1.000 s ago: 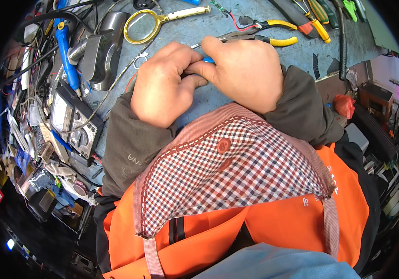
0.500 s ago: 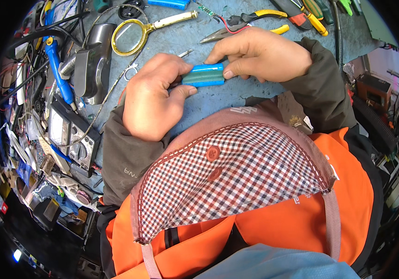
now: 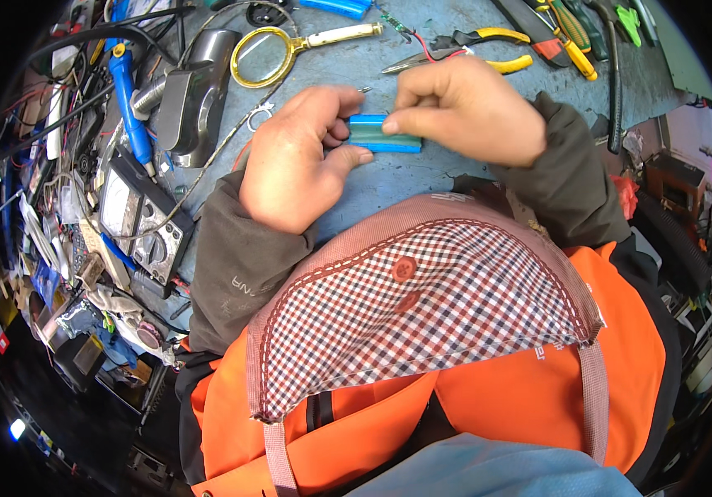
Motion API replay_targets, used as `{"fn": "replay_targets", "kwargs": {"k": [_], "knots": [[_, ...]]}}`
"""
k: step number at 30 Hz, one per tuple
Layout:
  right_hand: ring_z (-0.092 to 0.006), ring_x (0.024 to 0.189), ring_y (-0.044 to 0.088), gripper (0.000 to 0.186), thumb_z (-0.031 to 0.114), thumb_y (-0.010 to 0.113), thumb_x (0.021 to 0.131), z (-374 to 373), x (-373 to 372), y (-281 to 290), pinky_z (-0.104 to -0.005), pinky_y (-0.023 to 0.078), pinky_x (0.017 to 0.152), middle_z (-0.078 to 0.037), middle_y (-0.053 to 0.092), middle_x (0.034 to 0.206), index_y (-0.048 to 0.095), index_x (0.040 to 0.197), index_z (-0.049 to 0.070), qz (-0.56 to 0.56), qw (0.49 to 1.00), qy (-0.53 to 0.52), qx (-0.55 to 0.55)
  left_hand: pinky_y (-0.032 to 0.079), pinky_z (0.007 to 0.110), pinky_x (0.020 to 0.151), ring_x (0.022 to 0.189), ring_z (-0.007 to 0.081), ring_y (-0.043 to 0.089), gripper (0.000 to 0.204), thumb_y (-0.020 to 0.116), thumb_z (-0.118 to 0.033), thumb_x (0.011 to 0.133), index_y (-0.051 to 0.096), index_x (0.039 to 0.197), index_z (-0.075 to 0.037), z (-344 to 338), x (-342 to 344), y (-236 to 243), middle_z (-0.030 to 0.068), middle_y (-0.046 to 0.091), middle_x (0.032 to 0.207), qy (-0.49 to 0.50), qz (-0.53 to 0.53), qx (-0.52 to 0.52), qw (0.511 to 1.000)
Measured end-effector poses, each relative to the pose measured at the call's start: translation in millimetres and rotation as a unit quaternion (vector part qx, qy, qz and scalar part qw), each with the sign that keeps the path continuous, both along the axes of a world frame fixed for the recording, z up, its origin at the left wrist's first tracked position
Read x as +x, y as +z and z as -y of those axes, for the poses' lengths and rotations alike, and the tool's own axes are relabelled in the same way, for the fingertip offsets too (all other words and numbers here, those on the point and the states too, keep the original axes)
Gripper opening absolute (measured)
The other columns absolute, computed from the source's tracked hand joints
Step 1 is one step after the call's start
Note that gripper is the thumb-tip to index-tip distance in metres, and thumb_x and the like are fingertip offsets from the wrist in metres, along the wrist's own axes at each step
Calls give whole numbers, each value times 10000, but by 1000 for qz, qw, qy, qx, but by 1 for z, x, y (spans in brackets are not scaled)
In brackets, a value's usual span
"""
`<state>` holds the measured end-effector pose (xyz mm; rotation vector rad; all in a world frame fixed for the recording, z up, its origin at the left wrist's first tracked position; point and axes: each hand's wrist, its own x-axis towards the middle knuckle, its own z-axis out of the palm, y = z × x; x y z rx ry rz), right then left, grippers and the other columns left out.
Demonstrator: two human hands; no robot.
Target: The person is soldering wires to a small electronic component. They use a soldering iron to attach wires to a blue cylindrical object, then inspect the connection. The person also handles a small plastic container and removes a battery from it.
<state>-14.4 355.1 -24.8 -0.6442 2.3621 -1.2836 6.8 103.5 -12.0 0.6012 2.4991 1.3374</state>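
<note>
A blue battery pack (image 3: 406, 147), which looks like two cylindrical cells side by side with a green strip along the groove between them, lies level just above or on the bench. At its left end, my left hand (image 3: 294, 161) grips it with thumb and fingers. Over the pack's far side, my right hand (image 3: 476, 112) is closed in a pinch. Its thumb tip overlaps the middle of the pack, and the curled fingers hide whatever is between them.
A gold-rimmed magnifying glass (image 3: 263, 58) and yellow-handled long-nose pliers (image 3: 501, 35) lie beyond my hands. A small circuit board (image 3: 395, 27) with wires sits between them. Screwdrivers (image 3: 576, 54) are at far right. A multimeter (image 3: 150, 236), a blue soldering iron (image 3: 126, 103) and tangled cables crowd the left.
My right hand has left the pack's right end and drawn its thumb and fingers into a pinch over the pack's middle. The whole view has shifted slightly.
</note>
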Motion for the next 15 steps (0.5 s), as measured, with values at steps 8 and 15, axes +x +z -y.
{"fn": "replay_targets", "kwargs": {"k": [8, 15], "knots": [[-335, 615, 617, 419, 429, 861, 871, 41, 18, -4, -416, 475, 544, -116, 623, 692, 673, 820, 58, -295, 943, -79, 136, 609, 309, 830, 872, 161, 700, 571, 887, 55, 764, 689, 1296, -3, 0, 2, -8, 117, 775, 1098, 13, -2, 10, 1000], [-363, 865, 711, 247, 278, 790, 918, 19, 14, 5, -466, 544, 723, -152, 705, 910, 711, 1002, 60, -195, 974, 3, 119, 587, 322, 776, 835, 193, 687, 453, 862, 68, 768, 731, 1196, -6, 1, 0, 0, 100, 722, 1005, -10, -6, -14, 1000]]}}
